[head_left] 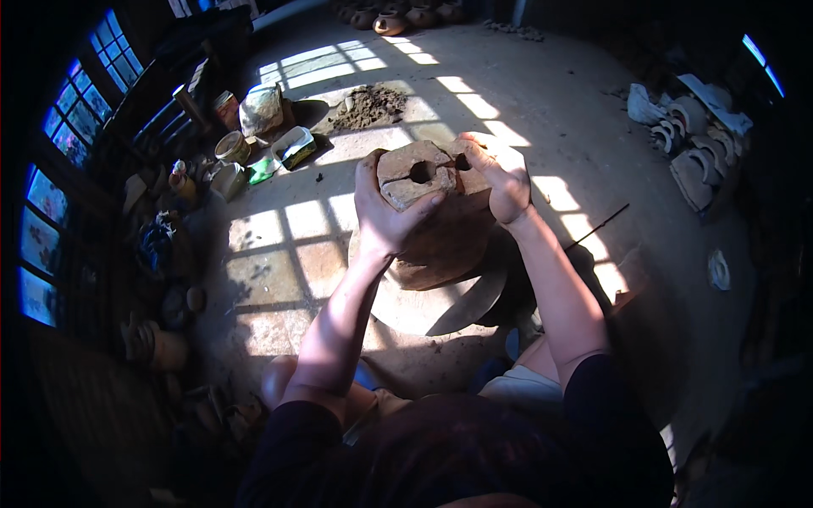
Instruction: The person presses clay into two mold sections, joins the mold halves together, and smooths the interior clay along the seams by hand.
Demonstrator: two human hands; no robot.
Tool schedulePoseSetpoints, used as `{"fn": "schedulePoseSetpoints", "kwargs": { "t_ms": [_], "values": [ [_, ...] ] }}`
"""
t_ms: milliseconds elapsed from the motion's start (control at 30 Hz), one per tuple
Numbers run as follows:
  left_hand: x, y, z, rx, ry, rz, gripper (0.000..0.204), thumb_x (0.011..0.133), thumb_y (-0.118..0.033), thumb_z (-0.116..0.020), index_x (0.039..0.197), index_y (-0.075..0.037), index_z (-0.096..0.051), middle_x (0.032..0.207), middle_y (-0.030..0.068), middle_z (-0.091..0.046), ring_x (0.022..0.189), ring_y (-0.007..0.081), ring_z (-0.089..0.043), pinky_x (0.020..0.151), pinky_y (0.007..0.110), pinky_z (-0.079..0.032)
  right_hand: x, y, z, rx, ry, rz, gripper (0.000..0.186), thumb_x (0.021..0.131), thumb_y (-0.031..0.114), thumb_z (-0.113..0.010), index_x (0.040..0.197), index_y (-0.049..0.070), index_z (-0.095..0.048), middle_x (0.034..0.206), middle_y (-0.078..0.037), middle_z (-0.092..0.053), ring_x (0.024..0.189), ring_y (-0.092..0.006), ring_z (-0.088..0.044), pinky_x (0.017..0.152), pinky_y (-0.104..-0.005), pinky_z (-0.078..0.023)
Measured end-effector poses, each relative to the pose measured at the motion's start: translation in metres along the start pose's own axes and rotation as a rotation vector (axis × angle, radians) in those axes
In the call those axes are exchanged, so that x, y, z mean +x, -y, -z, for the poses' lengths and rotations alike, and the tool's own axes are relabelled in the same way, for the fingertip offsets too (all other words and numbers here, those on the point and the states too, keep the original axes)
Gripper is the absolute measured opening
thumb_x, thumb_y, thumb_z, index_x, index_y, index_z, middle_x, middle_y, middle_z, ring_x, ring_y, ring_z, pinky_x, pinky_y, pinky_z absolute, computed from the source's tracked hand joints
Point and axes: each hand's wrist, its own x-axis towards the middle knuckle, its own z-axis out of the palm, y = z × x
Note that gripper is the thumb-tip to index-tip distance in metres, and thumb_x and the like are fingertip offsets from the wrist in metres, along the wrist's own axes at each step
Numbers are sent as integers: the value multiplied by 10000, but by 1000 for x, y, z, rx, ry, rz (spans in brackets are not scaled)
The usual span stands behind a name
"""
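Both hands grip a brown, blocky clay or plaster form (436, 237) above a pale round turntable (394, 309). Its cracked or split top has two dark holes. My left hand (385, 212) is closed round the left side, thumb along the near top edge. My right hand (504, 182) is closed on the upper right part, fingers near the smaller hole. Whether the form rests on the turntable or is slightly raised is hidden.
A dirt pile (364, 106), pale sack (262, 110) and tubs (292, 148) lie ahead left. Round pots (389, 24) stand at the back. Broken curved pieces (699, 152) are stacked right, near a thin rod (601, 222). Pots (165, 347) sit left below windows.
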Motion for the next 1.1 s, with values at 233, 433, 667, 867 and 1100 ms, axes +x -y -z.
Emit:
{"fn": "schedulePoseSetpoints", "kwargs": {
  "t_ms": [233,433,667,867,1100],
  "values": [
    [-2,-4,-3,110,-12,-46,946,708,-420,-979,1340,120,-528,1223,245,-629,1136,354,-654,1007,436,-523,5,-11,3,76,-2,127,452,1074,384,-608,1224,-20,-745,1207,-105,-758,1135,-176,-671,1048,-330,-491],
    [-40,88,11,-440,72,60,948,1047,-672,-510,1568,106,-368,1537,256,-528,1426,323,-518,1221,432,-363,-20,-100,59,365,-179,-342,911,1039,799,-314,1416,36,-639,1411,-104,-678,1255,-213,-632,1096,-386,-435],
    [-155,185,-18,-654,-84,725,979,1054,-783,-242,1681,-32,-242,1732,109,-299,1574,279,-296,1315,431,-197,-78,-256,82,1052,55,-549,632,1190,466,-261,1317,-4,-664,1255,-87,-729,1110,-176,-641,1084,-342,-478],
    [-171,222,14,-357,-205,430,851,1074,-734,-330,1673,-132,-275,1673,108,-363,1506,317,-399,1269,501,-321,-75,-266,56,738,-50,-447,594,1171,481,-378,1330,2,-693,1299,-96,-716,1162,-150,-625,1108,-319,-464],
    [-178,213,13,-437,-251,611,858,1021,-770,-396,1615,-152,-368,1597,124,-466,1445,360,-487,1223,540,-411,-78,-264,59,788,-22,-544,639,1158,522,-391,1387,-4,-673,1353,-100,-703,1209,-143,-618,1127,-306,-450]
  ]
}}
